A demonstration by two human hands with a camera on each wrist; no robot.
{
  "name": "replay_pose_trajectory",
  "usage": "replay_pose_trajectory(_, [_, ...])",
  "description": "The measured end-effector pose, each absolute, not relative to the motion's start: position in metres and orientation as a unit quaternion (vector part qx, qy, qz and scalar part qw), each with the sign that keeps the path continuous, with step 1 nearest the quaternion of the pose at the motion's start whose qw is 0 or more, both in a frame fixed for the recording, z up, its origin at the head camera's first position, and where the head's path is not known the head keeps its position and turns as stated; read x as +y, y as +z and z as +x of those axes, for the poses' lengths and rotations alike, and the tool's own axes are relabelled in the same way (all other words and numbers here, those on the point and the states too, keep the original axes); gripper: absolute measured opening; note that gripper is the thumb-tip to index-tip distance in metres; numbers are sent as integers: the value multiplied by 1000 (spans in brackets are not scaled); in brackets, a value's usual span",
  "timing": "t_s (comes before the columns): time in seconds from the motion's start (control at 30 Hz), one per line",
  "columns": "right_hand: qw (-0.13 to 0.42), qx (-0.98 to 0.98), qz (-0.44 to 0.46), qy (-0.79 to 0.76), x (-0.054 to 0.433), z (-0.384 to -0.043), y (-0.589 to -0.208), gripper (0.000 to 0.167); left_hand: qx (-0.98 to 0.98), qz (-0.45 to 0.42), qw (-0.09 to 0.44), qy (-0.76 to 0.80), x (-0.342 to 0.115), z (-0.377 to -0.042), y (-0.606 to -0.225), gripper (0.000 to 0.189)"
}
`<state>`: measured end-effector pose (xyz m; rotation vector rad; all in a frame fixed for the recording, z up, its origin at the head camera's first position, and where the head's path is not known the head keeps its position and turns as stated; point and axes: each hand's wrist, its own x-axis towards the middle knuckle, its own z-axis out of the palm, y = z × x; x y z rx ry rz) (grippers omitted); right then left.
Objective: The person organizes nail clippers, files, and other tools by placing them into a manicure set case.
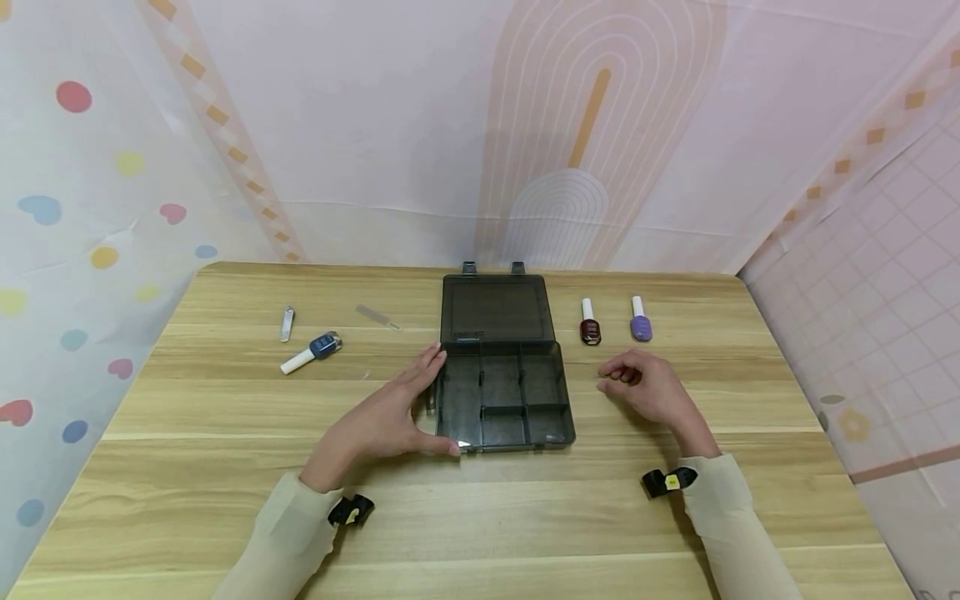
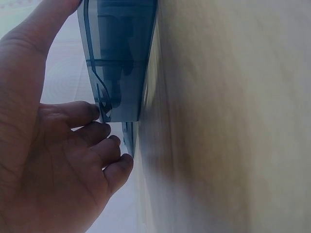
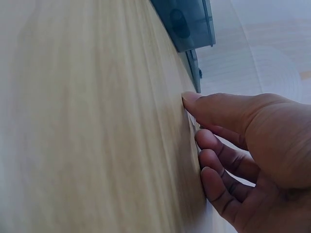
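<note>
A dark see-through compartment box point(image 1: 502, 408) lies with its lid point(image 1: 497, 308) folded back flat. My left hand point(image 1: 382, 421) grips the box's left side, thumb on the near corner and fingers at the far end; the left wrist view shows those fingertips point(image 2: 99, 114) against the corner. To the right of the box, my right hand point(image 1: 643, 385) is low over the table with thumb and fingers bent together. Between thumb and fingertips in the right wrist view is a small pale sliver point(image 3: 191, 119), mostly hidden; I cannot tell its kind.
Bottles of dark red nail polish point(image 1: 590, 325) and purple nail polish point(image 1: 640, 321) are behind my right hand. On the left are a nail clipper point(image 1: 287, 324), a blue nail polish bottle point(image 1: 312, 352) and a thin grey file-like tool point(image 1: 377, 317). Patterned cloth point(image 1: 375, 150) backs the wooden table.
</note>
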<state>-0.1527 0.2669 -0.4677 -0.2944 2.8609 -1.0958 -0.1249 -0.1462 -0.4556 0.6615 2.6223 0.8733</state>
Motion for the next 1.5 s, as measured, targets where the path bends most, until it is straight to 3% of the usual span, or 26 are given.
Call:
replay_pose_trajectory(0.57, [20, 931, -107, -347, 267, -153, -468, 8, 914, 218, 158, 303, -146, -125, -456, 137])
replay_pose_trajectory(1.03, [26, 930, -118, -346, 265, -151, -462, 7, 924, 236, 131, 271, -145, -126, -455, 138])
replay_pose_trajectory(1.5, [-12, 917, -173, -360, 253, -147, -453, 9, 924, 238, 131, 270, -146, -125, -452, 137])
